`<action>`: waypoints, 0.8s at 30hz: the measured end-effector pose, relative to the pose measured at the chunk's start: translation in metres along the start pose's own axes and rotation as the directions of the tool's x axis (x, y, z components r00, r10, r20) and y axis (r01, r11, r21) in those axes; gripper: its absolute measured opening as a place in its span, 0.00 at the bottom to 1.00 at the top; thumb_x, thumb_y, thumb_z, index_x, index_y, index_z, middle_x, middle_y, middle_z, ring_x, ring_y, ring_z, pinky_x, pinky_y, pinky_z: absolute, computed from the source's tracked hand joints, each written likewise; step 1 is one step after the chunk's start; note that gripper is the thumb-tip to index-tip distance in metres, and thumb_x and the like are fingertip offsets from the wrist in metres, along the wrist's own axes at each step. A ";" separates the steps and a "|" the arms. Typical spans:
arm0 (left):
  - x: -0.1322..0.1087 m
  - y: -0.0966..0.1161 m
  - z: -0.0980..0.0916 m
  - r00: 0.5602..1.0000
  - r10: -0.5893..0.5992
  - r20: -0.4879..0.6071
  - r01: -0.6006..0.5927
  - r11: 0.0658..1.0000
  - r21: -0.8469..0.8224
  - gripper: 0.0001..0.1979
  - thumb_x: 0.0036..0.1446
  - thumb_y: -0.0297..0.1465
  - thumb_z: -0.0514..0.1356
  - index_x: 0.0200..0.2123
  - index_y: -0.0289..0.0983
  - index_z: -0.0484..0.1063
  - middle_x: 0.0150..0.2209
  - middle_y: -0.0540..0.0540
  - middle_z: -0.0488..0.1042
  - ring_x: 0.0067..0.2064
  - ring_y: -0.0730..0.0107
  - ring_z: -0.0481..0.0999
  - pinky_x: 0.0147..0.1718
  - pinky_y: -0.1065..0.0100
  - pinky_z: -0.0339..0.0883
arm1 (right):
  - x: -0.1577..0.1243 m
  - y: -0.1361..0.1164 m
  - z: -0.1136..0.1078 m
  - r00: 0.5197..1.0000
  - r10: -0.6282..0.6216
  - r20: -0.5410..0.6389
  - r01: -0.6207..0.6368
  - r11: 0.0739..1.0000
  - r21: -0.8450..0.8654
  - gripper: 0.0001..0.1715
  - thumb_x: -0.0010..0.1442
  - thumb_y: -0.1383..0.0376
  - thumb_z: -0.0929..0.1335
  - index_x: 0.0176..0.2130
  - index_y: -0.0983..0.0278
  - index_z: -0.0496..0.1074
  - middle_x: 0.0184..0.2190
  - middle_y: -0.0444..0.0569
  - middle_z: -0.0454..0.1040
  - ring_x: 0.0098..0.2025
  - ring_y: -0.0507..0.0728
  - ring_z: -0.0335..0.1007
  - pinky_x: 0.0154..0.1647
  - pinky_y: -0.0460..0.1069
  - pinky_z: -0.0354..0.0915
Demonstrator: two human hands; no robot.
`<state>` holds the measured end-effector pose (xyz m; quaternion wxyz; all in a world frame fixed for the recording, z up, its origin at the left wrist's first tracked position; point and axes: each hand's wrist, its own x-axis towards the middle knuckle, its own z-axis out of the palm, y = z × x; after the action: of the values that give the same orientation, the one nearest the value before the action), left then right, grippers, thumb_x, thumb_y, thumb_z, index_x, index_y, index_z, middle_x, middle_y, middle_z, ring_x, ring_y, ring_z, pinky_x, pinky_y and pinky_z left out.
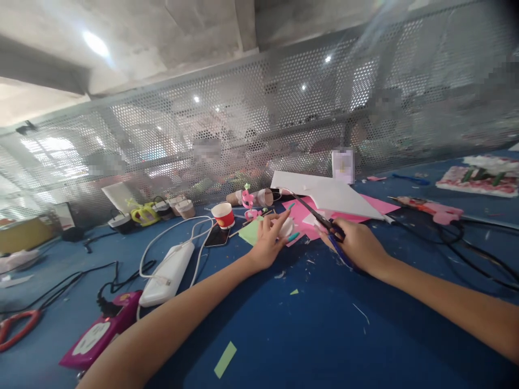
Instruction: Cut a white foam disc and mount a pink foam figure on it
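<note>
My left hand (268,241), with long teal nails, has a small white piece of paper or foam (286,229) between thumb and fingers, though the fingers partly hide it. My right hand (360,244) is wrapped round the dark blue handles of a pair of scissors (313,212). Their long blades point up and to the left, over pink sheets (305,212). Under and beside my left hand lies light green paper (250,232). A large white sheet (336,190) rests on the pink ones behind the scissors.
A red and white paper cup (223,215) stands by a dark phone (218,236). A white power strip (168,274) and magenta box (103,330) lie left, with cables. A pink glue gun (440,210) lies right. Behind the table stands perforated metal mesh (162,135).
</note>
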<state>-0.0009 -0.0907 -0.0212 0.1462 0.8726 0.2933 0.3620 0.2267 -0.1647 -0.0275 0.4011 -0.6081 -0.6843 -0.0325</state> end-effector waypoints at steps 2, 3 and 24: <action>0.001 -0.001 0.000 1.000 -0.015 0.022 0.017 0.992 -0.123 0.25 0.60 0.35 0.55 0.60 0.48 0.60 0.51 0.42 0.62 0.55 0.57 0.58 0.60 0.49 0.47 | 0.000 0.000 0.000 1.000 0.022 0.005 -0.022 1.000 0.005 0.15 0.56 0.53 0.64 0.26 0.60 0.62 0.20 0.46 0.71 0.23 0.56 0.68 0.23 0.48 0.55; 0.002 -0.001 -0.001 0.999 -0.030 0.026 0.035 0.972 -0.230 0.23 0.59 0.36 0.55 0.59 0.47 0.62 0.51 0.43 0.63 0.55 0.58 0.60 0.59 0.52 0.50 | -0.001 -0.001 0.000 0.999 0.034 0.002 -0.034 0.999 0.005 0.15 0.56 0.53 0.64 0.26 0.60 0.62 0.21 0.46 0.71 0.23 0.56 0.68 0.24 0.48 0.55; 0.012 -0.008 -0.019 0.813 -0.371 0.448 0.454 -0.077 -0.888 0.23 0.60 0.47 0.51 0.55 0.44 0.64 0.45 0.44 0.76 0.37 0.68 0.75 0.36 0.67 0.67 | 0.000 0.000 0.001 0.998 0.065 -0.006 -0.065 0.998 0.013 0.18 0.55 0.50 0.64 0.27 0.60 0.63 0.21 0.47 0.71 0.24 0.57 0.68 0.24 0.48 0.55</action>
<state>-0.0107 -0.0762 -0.0055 0.8011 0.4167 0.2181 0.3701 0.2264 -0.1642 -0.0280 0.4079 -0.6274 -0.6631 -0.0171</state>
